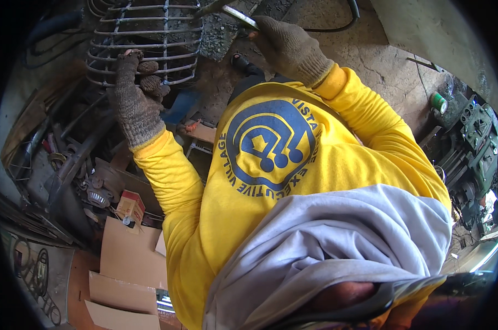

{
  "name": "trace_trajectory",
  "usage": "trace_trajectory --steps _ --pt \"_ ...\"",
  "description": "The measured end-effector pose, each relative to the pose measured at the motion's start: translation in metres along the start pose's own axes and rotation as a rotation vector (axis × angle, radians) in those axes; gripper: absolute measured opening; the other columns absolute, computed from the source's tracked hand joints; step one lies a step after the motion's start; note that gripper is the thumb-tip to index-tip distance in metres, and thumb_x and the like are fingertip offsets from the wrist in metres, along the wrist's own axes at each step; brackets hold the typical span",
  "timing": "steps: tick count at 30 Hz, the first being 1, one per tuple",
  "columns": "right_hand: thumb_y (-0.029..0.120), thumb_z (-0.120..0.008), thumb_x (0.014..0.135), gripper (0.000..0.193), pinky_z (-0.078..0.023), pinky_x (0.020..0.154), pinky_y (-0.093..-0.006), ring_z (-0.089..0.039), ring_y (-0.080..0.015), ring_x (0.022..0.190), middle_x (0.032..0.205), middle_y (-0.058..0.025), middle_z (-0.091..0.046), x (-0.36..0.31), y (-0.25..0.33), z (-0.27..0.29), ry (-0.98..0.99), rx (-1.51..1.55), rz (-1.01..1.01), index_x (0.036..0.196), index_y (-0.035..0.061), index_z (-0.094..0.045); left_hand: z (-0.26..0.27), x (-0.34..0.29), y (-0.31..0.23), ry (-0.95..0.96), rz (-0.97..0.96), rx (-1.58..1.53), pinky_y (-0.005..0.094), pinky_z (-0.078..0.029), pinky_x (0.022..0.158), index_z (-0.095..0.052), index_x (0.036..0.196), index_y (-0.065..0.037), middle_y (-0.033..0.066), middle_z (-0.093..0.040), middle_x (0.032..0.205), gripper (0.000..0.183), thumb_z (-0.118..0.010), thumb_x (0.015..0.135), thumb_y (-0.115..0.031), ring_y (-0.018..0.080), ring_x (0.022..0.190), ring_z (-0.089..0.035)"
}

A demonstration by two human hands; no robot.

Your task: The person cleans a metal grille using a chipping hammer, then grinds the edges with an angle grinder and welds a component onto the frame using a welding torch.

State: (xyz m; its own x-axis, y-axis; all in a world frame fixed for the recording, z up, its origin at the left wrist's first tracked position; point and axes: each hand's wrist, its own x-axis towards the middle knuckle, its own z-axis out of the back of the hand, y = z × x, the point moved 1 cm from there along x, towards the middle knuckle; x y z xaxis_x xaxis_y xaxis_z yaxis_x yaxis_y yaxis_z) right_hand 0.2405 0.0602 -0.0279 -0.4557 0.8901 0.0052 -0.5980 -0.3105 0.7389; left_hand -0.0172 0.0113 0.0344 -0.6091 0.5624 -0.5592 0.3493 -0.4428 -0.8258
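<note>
My left hand [136, 99], in a brown knitted glove, is closed on the near left part of a curved cage of welded metal bars [166, 46] at the upper left. Some fingertips are curled around the rods, and one bare fingertip shows through the glove. To the right of the cage, my right hand [290, 49], gloved the same way, is closed around a hand tool with a flat pale metal handle [239, 17]. The tool's dark far end lies just above the cage's right side, and its exact kind is unclear. Both arms wear yellow sleeves.
Scrap metal and machine parts [97, 190] crowd the left, with a small red and tan box [130, 206] and opened cardboard [130, 250] below. A greasy engine-like block [474, 143] and a green can [438, 103] stand at the right. A dark hose [342, 25] crosses the concrete floor.
</note>
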Motion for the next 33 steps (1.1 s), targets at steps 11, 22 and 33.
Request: trace_trajectory --steps 11,22,33 --pt "0.033 -0.071 0.083 0.048 -0.052 0.053 -0.0333 -0.066 -0.0217 0.064 0.081 -0.0074 -0.067 0.001 -0.017 0.029 -0.035 -0.244 0.520 0.127 0.0182 -0.060 0.001 -0.014 -0.014 -0.011 0.036 0.084 0.0237 -0.034 0.038 -0.063 0.103 -0.011 0.0037 -0.060 0.071 0.022 -0.068 0.084 -0.022 0.0084 0.045 -0.045" --pt "0.021 -0.070 0.082 0.048 -0.050 0.050 -0.0328 -0.062 -0.0222 0.058 0.074 -0.0052 -0.063 0.012 -0.029 0.017 -0.052 -0.334 0.527 0.128 0.0151 -0.060 0.005 -0.007 -0.013 0.008 0.014 0.107 0.0272 -0.040 0.038 -0.066 0.102 -0.011 0.0043 -0.063 0.067 0.023 -0.070 0.083 -0.024 0.0110 0.043 -0.050" --pt "0.030 -0.062 0.091 0.039 -0.054 0.062 -0.0382 -0.067 -0.0299 0.071 0.082 -0.0110 -0.066 0.004 -0.020 0.019 -0.133 -0.065 0.328 0.128 0.0160 -0.058 0.006 0.000 -0.010 -0.020 0.051 0.102 0.0263 -0.038 0.037 -0.066 0.100 -0.010 0.0044 -0.062 0.067 0.022 -0.069 0.085 -0.026 0.0101 0.042 -0.047"
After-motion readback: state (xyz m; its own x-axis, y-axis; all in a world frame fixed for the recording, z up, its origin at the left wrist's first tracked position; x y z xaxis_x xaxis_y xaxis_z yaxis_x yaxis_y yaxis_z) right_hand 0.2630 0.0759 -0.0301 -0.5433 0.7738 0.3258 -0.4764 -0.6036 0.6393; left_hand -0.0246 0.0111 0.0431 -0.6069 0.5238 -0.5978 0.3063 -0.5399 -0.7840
